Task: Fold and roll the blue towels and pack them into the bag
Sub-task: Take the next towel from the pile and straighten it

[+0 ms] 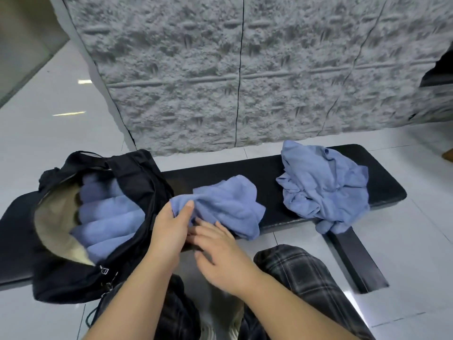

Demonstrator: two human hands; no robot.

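A crumpled blue towel [230, 204] lies on the middle of the black bench [269, 168]. My left hand [171, 229] pinches its left corner between thumb and fingers. My right hand [218, 251] sits just below the towel with fingers spread, touching or nearly touching its lower edge. A black bag [137, 182] stands open on the left end of the bench, with several rolled blue towels [107, 217] lined up inside it. A loose pile of blue towels [323, 187] rests on the right part of the bench.
A grey textured wall panel [245, 69] rises right behind the bench. Glossy white floor tiles [49, 119] surround it. My legs in dark plaid trousers [301, 273] are below the bench edge, and the bench's black leg [355, 261] runs toward me at the right.
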